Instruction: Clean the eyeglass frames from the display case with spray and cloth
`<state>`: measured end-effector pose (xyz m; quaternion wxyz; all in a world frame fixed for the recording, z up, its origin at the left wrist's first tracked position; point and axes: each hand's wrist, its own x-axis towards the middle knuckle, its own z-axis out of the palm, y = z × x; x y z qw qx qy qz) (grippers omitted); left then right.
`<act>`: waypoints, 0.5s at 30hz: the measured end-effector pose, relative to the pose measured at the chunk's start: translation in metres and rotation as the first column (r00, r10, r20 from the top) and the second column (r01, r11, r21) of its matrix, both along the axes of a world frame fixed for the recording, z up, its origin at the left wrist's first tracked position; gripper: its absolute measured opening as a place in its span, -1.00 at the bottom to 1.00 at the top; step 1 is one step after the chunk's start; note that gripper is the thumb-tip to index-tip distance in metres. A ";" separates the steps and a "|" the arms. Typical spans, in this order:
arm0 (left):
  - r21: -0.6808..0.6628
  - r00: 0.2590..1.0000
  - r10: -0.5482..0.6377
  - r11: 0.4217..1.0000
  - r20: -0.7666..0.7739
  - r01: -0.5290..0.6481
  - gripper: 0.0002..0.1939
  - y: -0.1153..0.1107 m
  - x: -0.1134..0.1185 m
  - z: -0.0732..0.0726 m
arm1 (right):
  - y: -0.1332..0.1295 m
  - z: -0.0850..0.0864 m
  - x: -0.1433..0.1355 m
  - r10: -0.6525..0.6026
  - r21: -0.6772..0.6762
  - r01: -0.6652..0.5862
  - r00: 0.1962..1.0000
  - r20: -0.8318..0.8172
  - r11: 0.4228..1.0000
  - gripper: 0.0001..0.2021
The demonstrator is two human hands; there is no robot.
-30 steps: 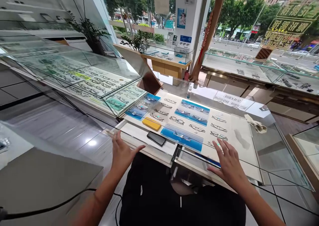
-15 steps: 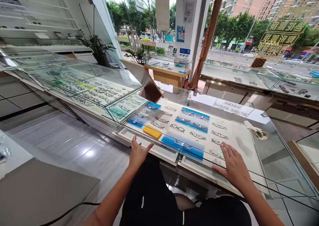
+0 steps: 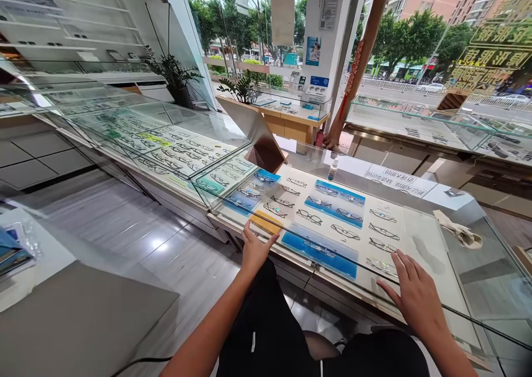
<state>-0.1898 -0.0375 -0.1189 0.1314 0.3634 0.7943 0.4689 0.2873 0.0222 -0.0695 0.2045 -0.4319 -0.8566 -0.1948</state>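
A glass-topped counter (image 3: 415,222) fills the middle of the view, its front edge running in front of the seated person's dark-clothed lap (image 3: 266,321); another glass case (image 3: 195,123) adjoins it on the left. A grey box (image 3: 91,316) stands low at the left. Along the counter's front lies a blue panel (image 3: 341,263), between the person's two hands. The right hand (image 3: 418,291) is at the front edge, its thumb spread wide from the other fingers, just beside a pair of eyeglasses (image 3: 382,265). The left hand (image 3: 255,252) is at the same edge, thumb and fingers wide apart; whether either hand touches the glass cannot be told. A crumpled cloth (image 3: 457,230) lies toward the counter's right end. The yellow case (image 3: 265,220) is just beyond the left hand, left of the blue panel. A small bottle (image 3: 332,168) stands upright at the far side.
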 end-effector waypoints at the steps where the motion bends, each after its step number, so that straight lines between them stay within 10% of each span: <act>1: -0.003 1.000 0.000 1.000 -0.002 0.000 0.21 0.002 0.000 0.000 | 0.000 0.000 0.000 -0.003 0.003 0.003 1.000 0.002 1.000 -0.22; 12: 0.006 0.999 0.010 1.000 -0.041 -0.010 0.20 0.017 0.000 0.000 | -0.007 0.004 -0.009 -0.068 0.043 0.069 0.998 -0.014 0.997 -0.29; 15: -0.002 0.997 0.050 0.999 -0.062 -0.050 -0.07 0.004 0.013 -0.009 | -0.008 0.009 -0.007 -0.070 0.006 0.070 0.997 -0.026 0.998 -0.32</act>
